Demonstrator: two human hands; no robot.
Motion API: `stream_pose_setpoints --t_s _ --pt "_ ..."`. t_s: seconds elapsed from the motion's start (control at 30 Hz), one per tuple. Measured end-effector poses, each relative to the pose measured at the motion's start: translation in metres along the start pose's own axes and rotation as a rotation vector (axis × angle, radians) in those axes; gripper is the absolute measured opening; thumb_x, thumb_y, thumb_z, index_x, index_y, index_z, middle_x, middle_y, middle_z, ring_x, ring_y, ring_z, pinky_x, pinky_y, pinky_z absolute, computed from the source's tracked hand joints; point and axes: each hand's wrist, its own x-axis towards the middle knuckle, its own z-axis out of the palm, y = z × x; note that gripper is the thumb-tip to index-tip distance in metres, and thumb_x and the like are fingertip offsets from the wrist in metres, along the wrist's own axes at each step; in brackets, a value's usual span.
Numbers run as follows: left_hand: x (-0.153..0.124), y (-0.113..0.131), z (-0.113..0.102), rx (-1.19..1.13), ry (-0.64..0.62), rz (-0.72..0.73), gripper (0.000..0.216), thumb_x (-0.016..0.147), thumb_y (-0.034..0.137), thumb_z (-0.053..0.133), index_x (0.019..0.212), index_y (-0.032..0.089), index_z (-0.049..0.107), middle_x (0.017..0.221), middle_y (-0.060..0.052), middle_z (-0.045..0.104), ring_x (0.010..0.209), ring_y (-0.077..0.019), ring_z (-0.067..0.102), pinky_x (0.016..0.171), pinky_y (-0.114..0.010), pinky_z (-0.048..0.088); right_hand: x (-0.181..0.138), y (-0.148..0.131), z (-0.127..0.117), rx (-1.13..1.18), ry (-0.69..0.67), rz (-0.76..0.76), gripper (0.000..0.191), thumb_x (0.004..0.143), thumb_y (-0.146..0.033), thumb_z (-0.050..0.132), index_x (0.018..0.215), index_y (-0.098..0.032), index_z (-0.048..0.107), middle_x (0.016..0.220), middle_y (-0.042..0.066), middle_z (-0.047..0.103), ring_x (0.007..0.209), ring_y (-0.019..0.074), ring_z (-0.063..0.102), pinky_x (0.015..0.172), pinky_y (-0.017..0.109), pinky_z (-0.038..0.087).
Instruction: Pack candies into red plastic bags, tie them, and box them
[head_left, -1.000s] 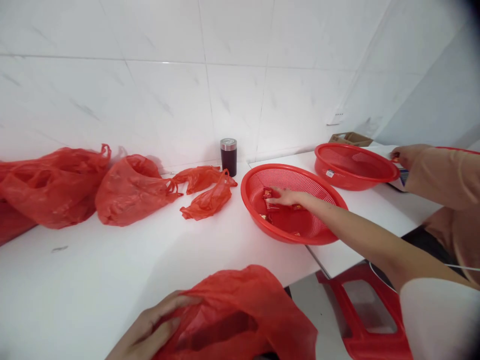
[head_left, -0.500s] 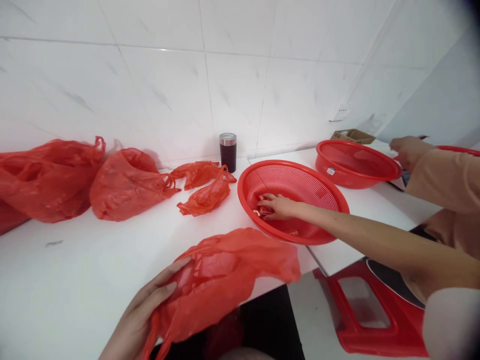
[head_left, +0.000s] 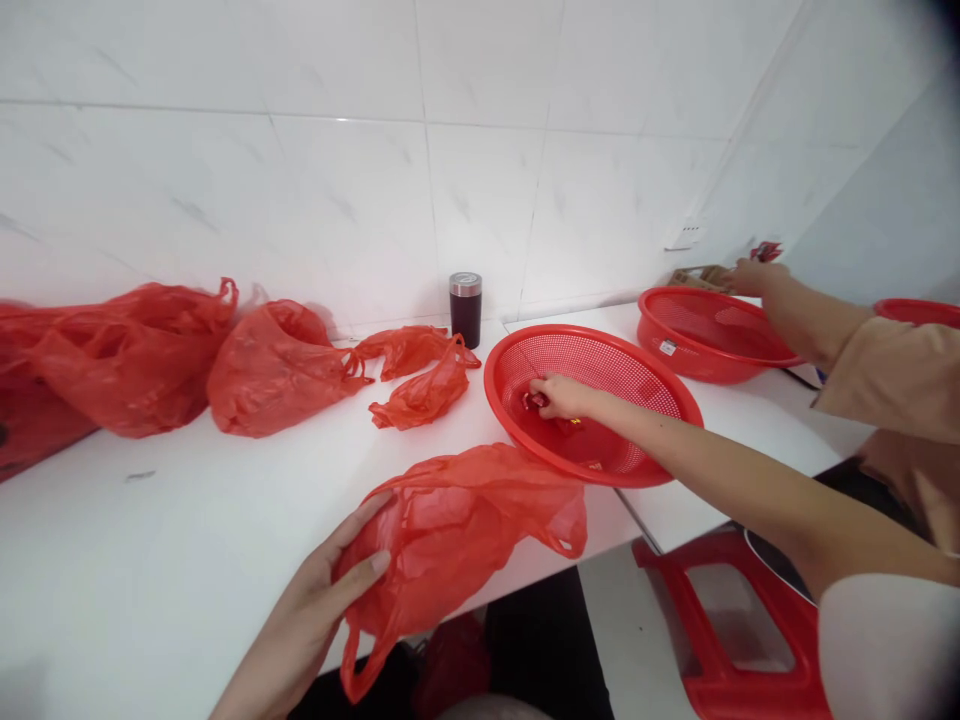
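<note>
My left hand (head_left: 341,570) grips the side of a red plastic bag (head_left: 450,540) at the table's front edge, thumb on the near side and fingers partly hidden by the bag. The bag's mouth gapes, and one loop handle hangs below my thumb. My right hand (head_left: 559,397) is inside a red perforated plastic basket (head_left: 517,440), its fingers closed on a small dark red packet (head_left: 535,400). Under that hand lies another red packet with a yellow mark (head_left: 574,423). The exact kind of packet is too small to make out.
Red plastic bags (head_left: 274,370) line the wall at left, with two small crumpled ones (head_left: 427,385) beside a dark tumbler (head_left: 465,312). At right stand a second red basket (head_left: 705,365), a co-worker's hand (head_left: 757,278) holding a red packet, and a red stool (head_left: 697,620).
My right hand has drawn its fingers together around a packet inside the basket. The bag has shifted slightly under my left hand. A co-worker's hand has moved up and left with a red packet.
</note>
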Motion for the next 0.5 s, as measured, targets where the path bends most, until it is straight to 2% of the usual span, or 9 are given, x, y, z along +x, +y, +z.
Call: stream_pose_setpoints --t_s 0.13,0.23,0.3,0.37,0.43,0.5 --pt "0.001 0.0 -0.003 0.004 -0.045 0.003 0.058 0.076 0.042 0.073 0.13 0.027 0.06 0.148 -0.004 0.048 0.134 -0.0312 0.045 0.114 -0.041 0.034 -0.008 0.011 -0.028 0.183 0.086 0.054 0.01 0.074 -0.018 0.059 0.081 -0.019 0.053 0.073 0.001 0.061 0.061 0.013 0.056 0.054 0.023 0.04" --pt "0.007 -0.003 -0.009 -0.032 -0.141 -0.024 0.059 0.077 0.037 0.073 0.133 0.028 0.058 0.15 -0.004 0.045 0.133 -0.031 0.046 0.111 -0.039 0.039 -0.02 0.0 -0.052 0.337 0.175 0.055 0.008 0.081 -0.026 0.055 0.085 -0.02 0.051 0.073 0.0 0.061 0.061 0.0121 0.058 0.055 0.023 0.044" --pt "0.011 -0.004 -0.009 -0.06 -0.189 -0.039 0.062 0.077 0.034 0.073 0.136 0.028 0.055 0.149 -0.005 0.046 0.131 -0.0306 0.048 0.107 -0.037 0.043 -0.031 -0.025 -0.066 0.573 0.245 -0.004 0.015 0.081 -0.031 0.058 0.091 -0.021 0.053 0.079 0.0 0.063 0.068 0.0126 0.061 0.061 0.024 0.049" --pt "0.016 -0.003 -0.005 -0.092 -0.218 -0.055 0.064 0.077 0.03 0.073 0.138 0.026 0.052 0.148 -0.006 0.047 0.128 -0.0297 0.052 0.103 -0.035 0.046 -0.044 -0.063 -0.074 0.84 0.287 -0.103 0.023 0.078 -0.033 0.063 0.097 -0.022 0.054 0.085 0.0 0.064 0.074 0.0136 0.063 0.067 0.026 0.051" --pt "0.022 -0.001 0.001 -0.133 -0.246 -0.077 0.067 0.077 0.027 0.073 0.14 0.025 0.05 0.146 -0.008 0.049 0.124 -0.0286 0.056 0.099 -0.034 0.049 -0.057 -0.106 -0.071 0.901 0.292 -0.214 0.024 0.078 -0.031 0.065 0.099 -0.023 0.055 0.087 0.0 0.064 0.077 0.0141 0.063 0.069 0.027 0.053" --pt "0.029 0.0 0.007 -0.178 -0.265 -0.093 0.069 0.076 0.023 0.073 0.141 0.023 0.048 0.143 -0.01 0.052 0.119 -0.0274 0.059 0.095 -0.032 0.051 -0.069 -0.144 -0.055 0.853 0.259 -0.332 0.02 0.079 -0.027 0.064 0.096 -0.023 0.056 0.085 -0.001 0.063 0.076 0.0143 0.062 0.071 0.029 0.054"
